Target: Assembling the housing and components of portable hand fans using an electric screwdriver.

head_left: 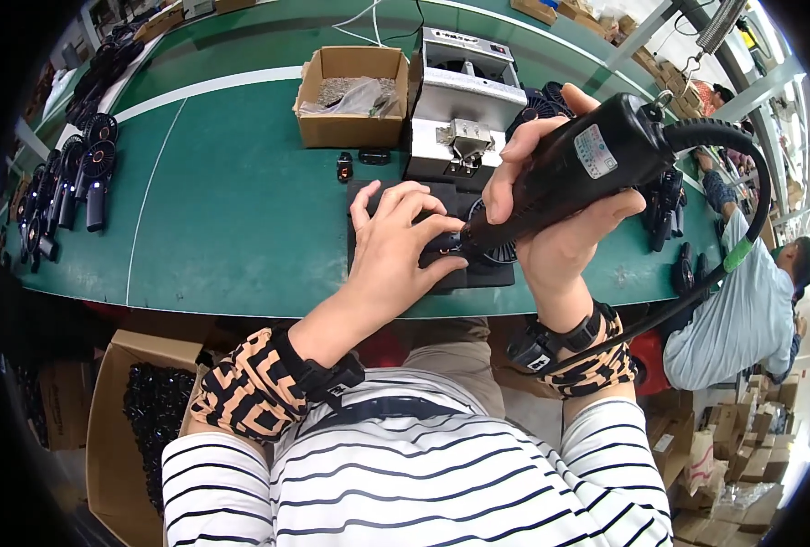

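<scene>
My right hand (560, 219) is wrapped round a black electric screwdriver (597, 150), which hangs by a hook and has a thick cable. Its lower end points down at a small dark handheld fan (443, 243) on a black pad (361, 260). The fan's round grille is partly hidden behind the screwdriver and my fingers. With thumb and fingertips, my left hand (396, 242) grips the fan's handle against the pad. The screwdriver's tip meets the handle beside my left fingertips; the exact contact is hidden.
Beyond the pad stand a cardboard box (350, 128) of small metal parts and a metal machine (464, 109). Several handheld fans (95, 173) lie at the left, others (665, 205) at the right. A carton of black parts (140, 410) sits below left. A person (729, 301) sits at the right.
</scene>
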`<state>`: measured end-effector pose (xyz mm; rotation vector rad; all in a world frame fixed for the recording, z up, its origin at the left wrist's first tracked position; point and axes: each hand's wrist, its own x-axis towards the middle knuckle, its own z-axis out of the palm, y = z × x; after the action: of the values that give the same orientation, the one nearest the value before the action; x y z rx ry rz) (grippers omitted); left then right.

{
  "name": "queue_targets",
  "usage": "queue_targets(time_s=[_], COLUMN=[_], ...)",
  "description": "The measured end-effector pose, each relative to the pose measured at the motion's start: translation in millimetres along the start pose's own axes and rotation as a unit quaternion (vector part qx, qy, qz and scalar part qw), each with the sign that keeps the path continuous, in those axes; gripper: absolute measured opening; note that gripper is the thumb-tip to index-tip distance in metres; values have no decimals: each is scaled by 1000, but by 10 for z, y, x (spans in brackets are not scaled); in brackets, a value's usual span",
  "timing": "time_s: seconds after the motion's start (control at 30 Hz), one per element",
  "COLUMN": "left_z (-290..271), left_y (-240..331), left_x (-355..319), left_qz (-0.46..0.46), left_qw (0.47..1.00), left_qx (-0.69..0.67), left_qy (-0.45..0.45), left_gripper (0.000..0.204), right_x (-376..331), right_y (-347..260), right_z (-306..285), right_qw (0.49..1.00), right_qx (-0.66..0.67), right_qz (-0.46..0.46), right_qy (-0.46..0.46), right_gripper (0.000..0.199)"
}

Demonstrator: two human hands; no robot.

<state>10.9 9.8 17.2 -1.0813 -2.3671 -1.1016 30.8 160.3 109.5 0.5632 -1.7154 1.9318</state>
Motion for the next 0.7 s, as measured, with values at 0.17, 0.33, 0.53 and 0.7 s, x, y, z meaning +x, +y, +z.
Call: queue_targets(time_s=[0.17,0.33,0.53,0.7], left_z=[71,88,102,115], left_y=[-19,-21,-30,-51], left_x=[-24,-34,-53,-50], left_qz=[-7,-6,-11,-10], left_qw=[1000,999,998,998], left_qx=[-11,-8,-1,-18], left_qy=[22,40,54,56], left_gripper=[26,23,13,14], right_x=[-13,-2,-24,-16], right_y=[-77,-102,-69,-72], right_z=[45,35,51,30], right_qw=[1000,1000,1000,1000], right_qx=[-11,1,-7,1], right_qz=[-3,-11,0,-14], right_qy=[-8,-15,-8,-9], right_gripper=[108,108,108,107])
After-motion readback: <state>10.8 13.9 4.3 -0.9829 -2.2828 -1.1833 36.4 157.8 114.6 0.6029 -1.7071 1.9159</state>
